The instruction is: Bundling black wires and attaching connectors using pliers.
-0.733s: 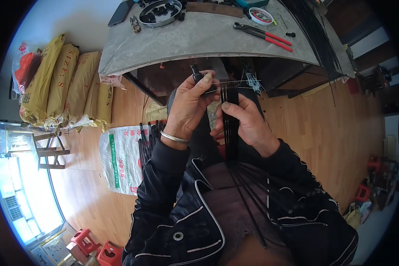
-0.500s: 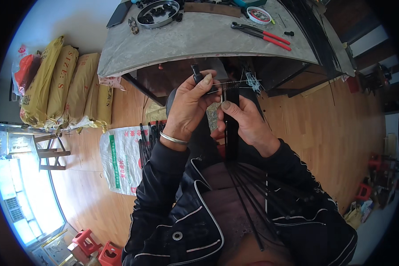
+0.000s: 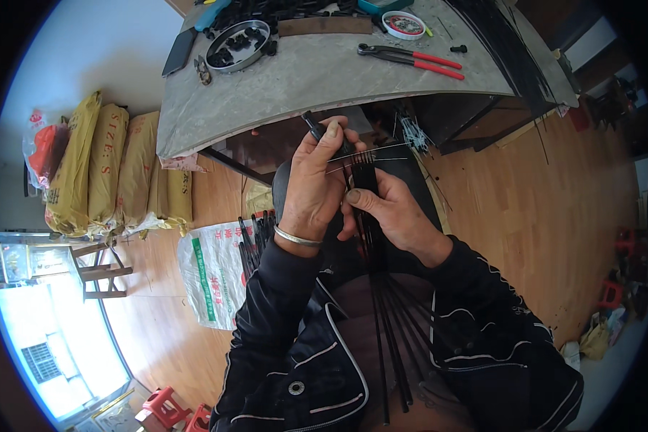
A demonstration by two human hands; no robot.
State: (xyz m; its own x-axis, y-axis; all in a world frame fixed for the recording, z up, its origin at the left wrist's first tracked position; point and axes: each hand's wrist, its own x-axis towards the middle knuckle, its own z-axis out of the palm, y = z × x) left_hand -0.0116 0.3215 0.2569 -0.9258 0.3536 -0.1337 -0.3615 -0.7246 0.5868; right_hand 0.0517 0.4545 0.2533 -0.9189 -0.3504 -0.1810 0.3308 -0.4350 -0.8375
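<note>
My left hand [image 3: 306,191], with a silver bangle at the wrist, is closed around a black cylindrical handle [image 3: 310,122] that juts up past the thumb; its other end is hidden. Beside it my right hand [image 3: 399,212] pinches a flat row of thin black rods [image 3: 365,175], thumb on top. Below the grip the rods fan out toward my chest. Two thin metal wires [image 3: 392,148] cross the top of the row, running from near my left fingers out to the right. Whether the left fingers also touch the rods I cannot tell.
Ahead is a grey table [image 3: 295,75] bearing red-handled pincers [image 3: 414,59], a round metal tray [image 3: 237,47] of black pieces and long black rods [image 3: 500,47]. More rods [image 3: 255,241] lie at left on a white sack [image 3: 216,266]. Yellow sacks [image 3: 104,169] stand against the wall.
The whole view has shifted a little. My hands have drawn closer together, and the black handle leans more to the left. Both hands keep their hold.
</note>
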